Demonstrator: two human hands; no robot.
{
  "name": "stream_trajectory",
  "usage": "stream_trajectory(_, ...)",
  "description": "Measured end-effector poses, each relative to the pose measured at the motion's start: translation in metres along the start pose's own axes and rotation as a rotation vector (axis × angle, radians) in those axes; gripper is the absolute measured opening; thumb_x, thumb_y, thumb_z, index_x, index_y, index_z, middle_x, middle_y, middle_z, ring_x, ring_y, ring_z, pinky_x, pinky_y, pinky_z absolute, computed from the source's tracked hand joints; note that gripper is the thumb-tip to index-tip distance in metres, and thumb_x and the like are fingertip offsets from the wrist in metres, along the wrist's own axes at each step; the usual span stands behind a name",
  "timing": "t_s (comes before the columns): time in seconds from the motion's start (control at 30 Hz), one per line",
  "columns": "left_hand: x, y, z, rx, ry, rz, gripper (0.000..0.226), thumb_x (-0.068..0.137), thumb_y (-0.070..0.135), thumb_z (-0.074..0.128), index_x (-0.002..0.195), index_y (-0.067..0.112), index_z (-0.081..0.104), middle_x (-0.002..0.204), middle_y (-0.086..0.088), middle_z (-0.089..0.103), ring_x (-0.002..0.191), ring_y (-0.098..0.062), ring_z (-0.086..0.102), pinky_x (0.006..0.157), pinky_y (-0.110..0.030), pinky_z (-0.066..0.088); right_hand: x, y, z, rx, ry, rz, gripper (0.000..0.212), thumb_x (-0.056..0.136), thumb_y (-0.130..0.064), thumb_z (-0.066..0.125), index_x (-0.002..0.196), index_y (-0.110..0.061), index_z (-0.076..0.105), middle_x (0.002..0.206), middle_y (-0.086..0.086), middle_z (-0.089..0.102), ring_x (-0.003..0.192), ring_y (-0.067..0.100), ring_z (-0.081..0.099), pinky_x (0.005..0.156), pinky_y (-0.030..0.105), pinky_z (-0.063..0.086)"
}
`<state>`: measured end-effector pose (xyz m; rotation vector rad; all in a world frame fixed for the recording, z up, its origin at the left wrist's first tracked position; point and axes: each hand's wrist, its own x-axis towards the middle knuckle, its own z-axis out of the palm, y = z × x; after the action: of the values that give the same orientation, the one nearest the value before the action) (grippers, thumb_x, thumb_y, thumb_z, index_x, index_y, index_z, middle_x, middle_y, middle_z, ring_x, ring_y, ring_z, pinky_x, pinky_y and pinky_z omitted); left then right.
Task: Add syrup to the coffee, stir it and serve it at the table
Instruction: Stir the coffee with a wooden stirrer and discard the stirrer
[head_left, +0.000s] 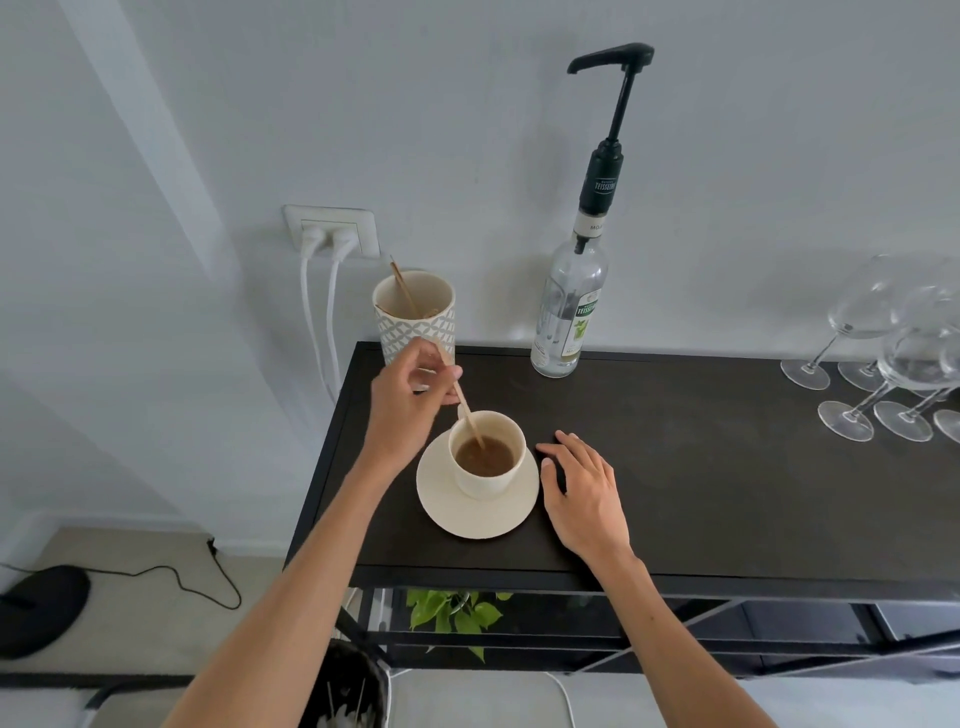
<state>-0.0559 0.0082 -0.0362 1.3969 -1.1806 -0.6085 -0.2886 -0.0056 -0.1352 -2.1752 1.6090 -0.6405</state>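
The syrup bottle, standing at the back edge of the black counter, is carrying the only readable lettering. Its black pump collar is showing the brand "TEISSEIRE" in pale capitals. The white neck band beneath it is showing the letters "MOJ", with the rest turning out of sight. The green and white front label is repeating "TEISSEIRE" above a leaf picture; its smaller print is staying too fine to read.
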Motion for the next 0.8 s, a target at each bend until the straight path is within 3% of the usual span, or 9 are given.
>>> stream_trajectory(0.17, 0.001, -0.006, -0.035, -0.334, 0.15, -0.265, 0.014, 0.091, 0.008, 0.072, 0.097, 0.006, 0.059, 0.1, -0.023, 0.07, 0.09, -0.031, 0.075, 0.077, -0.037, 0.064, -0.002, -0.002, -0.002, 0.0, -0.023, -0.003, 0.042, 0.096, -0.045, 0.048, 0.135, -0.032, 0.056, 0.153, -0.006, 0.043, 0.147, 0.01, 0.025, 0.12, 0.032, 0.016)
stream_trajectory(0.33, -0.012, -0.006, -0.059, -0.481, 0.237, -0.375, 0.008, 0.094, 0.005, 0.067, 0.091, 0.01, 0.061, 0.081, -0.009, 0.07, 0.075, -0.018, 0.074, 0.078, -0.032, 0.064, -0.002, -0.002, -0.004, -0.004, -0.043, 0.007, 0.043, 0.096, -0.048, 0.048, 0.136, -0.033, 0.055, 0.155, -0.006, 0.042, 0.147, 0.011, 0.024, 0.121, 0.033, 0.016)
stream_trajectory(0.57, -0.051, -0.011, -0.124, -0.617, 0.244, -0.425, 0.016, 0.094, 0.003, 0.063, 0.083, 0.014, 0.059, 0.074, -0.001, 0.07, 0.069, -0.014, 0.071, 0.072, -0.027, 0.062, -0.001, -0.002, -0.003, -0.031, -0.039, -0.025, 0.043, 0.096, -0.043, 0.049, 0.135, -0.027, 0.056, 0.153, 0.0, 0.045, 0.146, 0.017, 0.029, 0.119, 0.039, 0.02)
stream_trajectory(0.7, -0.098, -0.031, -0.175, -0.69, 0.254, -0.44, 0.014, 0.084, 0.009, 0.067, 0.075, 0.017, 0.061, 0.072, 0.003, 0.067, 0.066, -0.009, 0.068, 0.068, -0.021, 0.06, -0.002, -0.003, 0.0, -0.037, -0.042, -0.023, 0.042, 0.097, -0.041, 0.049, 0.134, -0.024, 0.057, 0.152, 0.003, 0.046, 0.145, 0.02, 0.031, 0.119, 0.041, 0.02)
stream_trajectory(0.8, -0.14, -0.054, -0.21, -0.73, 0.266, -0.483, 0.023, 0.095, 0.007, 0.06, 0.075, 0.018, 0.062, 0.073, 0.006, 0.067, 0.07, -0.007, 0.068, 0.069, -0.018, 0.059, -0.002, -0.003, 0.0, -0.031, -0.037, -0.024, 0.041, 0.098, -0.04, 0.048, 0.134, -0.024, 0.057, 0.152, 0.004, 0.046, 0.145, 0.021, 0.031, 0.119, 0.041, 0.019)
